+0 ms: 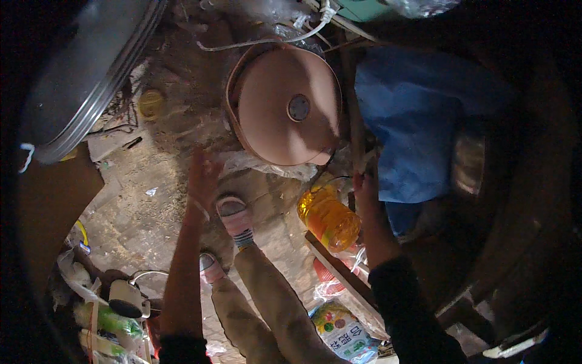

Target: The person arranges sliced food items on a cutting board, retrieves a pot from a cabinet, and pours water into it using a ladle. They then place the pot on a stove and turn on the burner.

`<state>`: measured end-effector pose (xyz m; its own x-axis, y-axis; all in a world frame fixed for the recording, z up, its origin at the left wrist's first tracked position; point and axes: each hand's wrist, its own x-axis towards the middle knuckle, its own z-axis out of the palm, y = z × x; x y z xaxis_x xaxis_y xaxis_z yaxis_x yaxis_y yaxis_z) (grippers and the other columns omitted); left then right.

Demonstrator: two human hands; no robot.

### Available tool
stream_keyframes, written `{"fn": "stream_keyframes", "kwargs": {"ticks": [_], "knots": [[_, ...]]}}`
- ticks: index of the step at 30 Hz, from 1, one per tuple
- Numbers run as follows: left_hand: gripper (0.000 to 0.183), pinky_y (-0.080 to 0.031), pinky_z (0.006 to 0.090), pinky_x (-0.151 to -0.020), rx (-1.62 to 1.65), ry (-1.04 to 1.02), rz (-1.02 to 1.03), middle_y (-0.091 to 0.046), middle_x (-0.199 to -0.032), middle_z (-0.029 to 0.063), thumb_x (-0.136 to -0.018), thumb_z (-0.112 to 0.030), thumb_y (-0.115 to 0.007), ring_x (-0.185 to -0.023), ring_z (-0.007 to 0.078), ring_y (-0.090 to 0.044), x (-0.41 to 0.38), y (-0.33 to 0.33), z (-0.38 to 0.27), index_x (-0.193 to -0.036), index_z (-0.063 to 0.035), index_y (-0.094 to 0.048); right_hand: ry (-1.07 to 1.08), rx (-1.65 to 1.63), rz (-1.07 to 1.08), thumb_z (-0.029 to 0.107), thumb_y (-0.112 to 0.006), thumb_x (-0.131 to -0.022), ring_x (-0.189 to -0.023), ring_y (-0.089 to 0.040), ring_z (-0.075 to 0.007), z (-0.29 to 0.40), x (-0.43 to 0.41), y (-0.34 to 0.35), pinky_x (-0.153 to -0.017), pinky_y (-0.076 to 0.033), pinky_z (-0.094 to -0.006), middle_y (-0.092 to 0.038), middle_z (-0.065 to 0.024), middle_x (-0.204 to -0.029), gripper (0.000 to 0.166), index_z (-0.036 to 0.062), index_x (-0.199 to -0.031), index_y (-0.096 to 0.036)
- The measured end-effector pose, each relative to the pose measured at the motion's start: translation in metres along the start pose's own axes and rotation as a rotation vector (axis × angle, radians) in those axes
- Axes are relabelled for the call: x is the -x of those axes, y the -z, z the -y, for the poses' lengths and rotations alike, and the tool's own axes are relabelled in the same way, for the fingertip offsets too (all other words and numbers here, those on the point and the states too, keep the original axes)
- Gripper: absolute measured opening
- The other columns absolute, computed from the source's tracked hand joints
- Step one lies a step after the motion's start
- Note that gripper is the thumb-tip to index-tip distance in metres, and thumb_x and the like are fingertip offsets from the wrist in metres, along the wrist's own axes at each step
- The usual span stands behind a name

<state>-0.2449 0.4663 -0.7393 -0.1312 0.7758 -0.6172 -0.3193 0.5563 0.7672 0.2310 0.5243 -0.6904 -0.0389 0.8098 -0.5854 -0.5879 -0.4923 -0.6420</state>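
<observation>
My left hand [204,175] hangs over the floor, blurred, its fingers apart and nothing visible in it. Just ahead and to its right is a round pink vessel [268,109] with a matching lid and a dark disc at the lid's middle. Clear plastic film [273,169] lies along its near side. My right hand [367,184] is in shadow by an upright wooden strip [352,104], between a blue cloth [409,132] and a plastic bottle of yellow-orange liquid [334,220]. Whether its fingers grip anything is too dark to tell.
A white cable [268,42] runs behind the pink vessel. A round yellowish object [151,104] lies on the worn floor [136,182]. Wooden boards [338,259] and a printed plastic bag [343,332] are at right; a white pot-like object [128,298] stands at lower left.
</observation>
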Motion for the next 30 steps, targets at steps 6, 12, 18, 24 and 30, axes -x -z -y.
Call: {"fn": "stream_keyframes", "kwargs": {"ticks": [6, 12, 18, 24, 30], "knots": [[0.065, -0.044, 0.0286, -0.084, 0.053, 0.178, 0.016, -0.049, -0.112, 0.0101, -0.083, -0.004, -0.053, -0.101, 0.0197, -0.049, 0.209, 0.077, 0.075, -0.138, -0.0055, -0.017, 0.322, 0.45, -0.769, 0.016, -0.048, -0.085, -0.077, -0.053, -0.0155, -0.009, 0.053, 0.024, -0.062, -0.043, -0.0265, -0.056, -0.0012, -0.081, 0.038, 0.014, -0.123, -0.04], [0.07, -0.049, 0.0296, -0.068, -0.159, 0.378, -0.089, -0.057, -0.097, 0.013, -0.077, -0.008, -0.063, -0.08, 0.0214, -0.059, 0.379, 0.141, 0.061, -0.134, -0.0015, -0.023, 0.071, 0.279, -0.391, 0.016, -0.059, -0.081, -0.079, -0.053, -0.0148, -0.095, 0.166, -0.179, -0.064, -0.045, -0.03, -0.054, -0.003, -0.092, 0.031, 0.0126, -0.11, -0.047], [0.049, -0.048, 0.0297, -0.066, -0.558, 0.141, 0.035, -0.062, -0.08, 0.0099, -0.077, -0.011, -0.054, -0.073, 0.0204, -0.059, 0.467, 0.16, 0.001, -0.124, -0.0024, -0.042, -0.323, 0.386, -0.259, 0.014, -0.055, -0.084, -0.081, -0.061, -0.0152, -0.148, 0.408, -0.282, -0.063, -0.052, -0.0283, -0.061, -0.0052, -0.095, 0.027, 0.0086, -0.111, -0.053], [0.043, -0.047, 0.0365, -0.07, -0.994, -0.192, 0.542, -0.061, -0.088, 0.0137, -0.077, -0.024, -0.054, -0.081, 0.0271, -0.059, 0.556, 0.133, -0.142, -0.116, -0.0062, -0.05, -0.495, 0.336, -0.249, 0.017, -0.056, -0.086, -0.071, -0.063, -0.0163, -0.138, 0.559, -0.311, -0.06, -0.052, -0.0282, -0.063, -0.0076, -0.089, 0.027, 0.0048, -0.11, -0.054], [0.035, -0.049, 0.0421, -0.065, -1.48, -0.202, 0.804, -0.061, -0.093, 0.0135, -0.079, -0.024, -0.047, -0.081, 0.0308, -0.06, 0.6, 0.192, -0.086, -0.111, -0.0119, -0.054, -0.37, 0.261, -0.173, 0.018, -0.054, -0.086, -0.062, -0.061, -0.0172, -0.149, 0.626, -0.225, -0.054, -0.049, -0.0267, -0.063, -0.0083, -0.082, 0.023, 0.0065, -0.107, -0.056]]}}
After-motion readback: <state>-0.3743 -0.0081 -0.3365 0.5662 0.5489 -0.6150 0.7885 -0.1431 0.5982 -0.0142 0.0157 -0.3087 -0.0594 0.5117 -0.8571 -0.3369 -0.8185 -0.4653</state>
